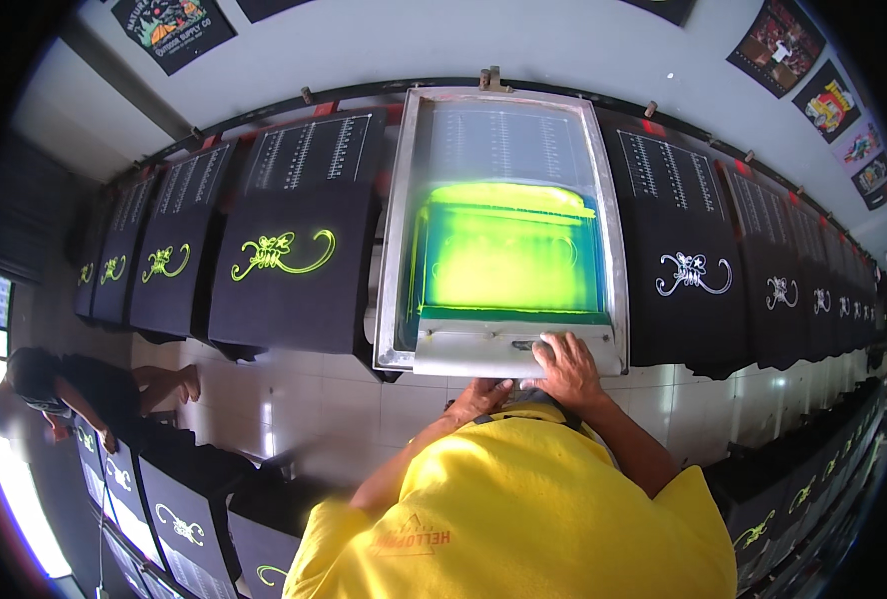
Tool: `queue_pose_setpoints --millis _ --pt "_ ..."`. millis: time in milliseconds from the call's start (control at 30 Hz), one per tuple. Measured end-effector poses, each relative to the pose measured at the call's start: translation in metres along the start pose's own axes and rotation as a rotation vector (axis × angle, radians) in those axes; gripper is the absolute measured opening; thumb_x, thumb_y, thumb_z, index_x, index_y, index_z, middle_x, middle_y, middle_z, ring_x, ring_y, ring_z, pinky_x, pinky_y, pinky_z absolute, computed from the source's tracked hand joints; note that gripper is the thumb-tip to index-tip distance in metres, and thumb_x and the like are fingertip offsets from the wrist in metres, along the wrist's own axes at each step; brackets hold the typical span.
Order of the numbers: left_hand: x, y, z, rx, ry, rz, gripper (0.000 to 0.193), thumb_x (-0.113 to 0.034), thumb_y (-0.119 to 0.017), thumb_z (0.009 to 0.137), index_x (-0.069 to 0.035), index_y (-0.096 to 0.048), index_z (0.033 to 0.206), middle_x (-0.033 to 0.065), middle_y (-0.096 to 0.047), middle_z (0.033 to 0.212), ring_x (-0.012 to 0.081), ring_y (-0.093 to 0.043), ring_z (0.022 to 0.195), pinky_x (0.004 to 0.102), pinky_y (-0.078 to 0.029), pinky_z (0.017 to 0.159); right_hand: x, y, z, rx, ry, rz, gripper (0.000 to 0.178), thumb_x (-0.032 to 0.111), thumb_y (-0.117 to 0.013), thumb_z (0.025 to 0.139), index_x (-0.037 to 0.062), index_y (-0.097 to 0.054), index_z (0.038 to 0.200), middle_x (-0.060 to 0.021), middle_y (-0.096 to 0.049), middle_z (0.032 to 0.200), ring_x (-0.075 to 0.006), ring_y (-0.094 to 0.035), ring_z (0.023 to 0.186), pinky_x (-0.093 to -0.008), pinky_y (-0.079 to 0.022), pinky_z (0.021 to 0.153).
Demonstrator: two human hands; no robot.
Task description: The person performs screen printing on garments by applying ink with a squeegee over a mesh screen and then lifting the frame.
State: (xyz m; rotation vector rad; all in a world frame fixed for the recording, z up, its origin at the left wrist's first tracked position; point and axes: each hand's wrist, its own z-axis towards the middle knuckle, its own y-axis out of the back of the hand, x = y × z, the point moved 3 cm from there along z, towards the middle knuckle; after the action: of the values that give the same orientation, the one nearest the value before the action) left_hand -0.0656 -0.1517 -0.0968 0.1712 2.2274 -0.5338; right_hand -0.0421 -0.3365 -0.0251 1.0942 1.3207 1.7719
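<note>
In front of me a screen-printing frame lies over a platen, its pale metal rim around a teal mesh. Bright yellow-green ink covers much of the mesh, with a thicker band along its far side. A wide pale bar spans the frame's near end. My right hand is closed over that bar's near edge, fingers on top and thumb below. Lower and close to my waist, my left hand is curled just under the near edge; what it holds, if anything, is hidden.
Black shirts with yellow-green prints lie on platens to the left; shirts with white prints line the right. A rail with clamps runs behind. Another person sits at lower left beside a second row of shirts.
</note>
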Motion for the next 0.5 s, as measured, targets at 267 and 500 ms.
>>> queue_pose_setpoints --millis 267,500 --pt "-0.026 0.016 -0.008 0.215 0.105 0.409 0.043 -0.029 -0.055 0.100 -0.002 -0.051 0.134 0.0113 -0.066 0.110 0.0199 -0.060 0.098 0.0313 -0.048 0.083 -0.003 0.011 -0.002 -0.066 -0.036 0.182 0.061 0.042 -0.079 0.072 0.0031 -0.061 0.115 -0.0138 -0.056 0.122 -0.0337 -0.054 0.109 -0.0460 -0.044 0.094" --pt "-0.102 0.078 -0.073 0.069 -0.056 0.258 0.051 -0.043 -0.054 0.099 0.003 -0.061 0.119 0.0148 -0.071 0.100 0.0227 -0.068 0.094 0.0360 -0.055 0.083 -0.098 0.017 -0.028 -0.524 -0.471 0.124 0.033 0.015 -0.062 0.091 0.0016 -0.057 0.121 -0.0181 -0.059 0.118 -0.0363 -0.056 0.110 -0.0425 -0.046 0.096"
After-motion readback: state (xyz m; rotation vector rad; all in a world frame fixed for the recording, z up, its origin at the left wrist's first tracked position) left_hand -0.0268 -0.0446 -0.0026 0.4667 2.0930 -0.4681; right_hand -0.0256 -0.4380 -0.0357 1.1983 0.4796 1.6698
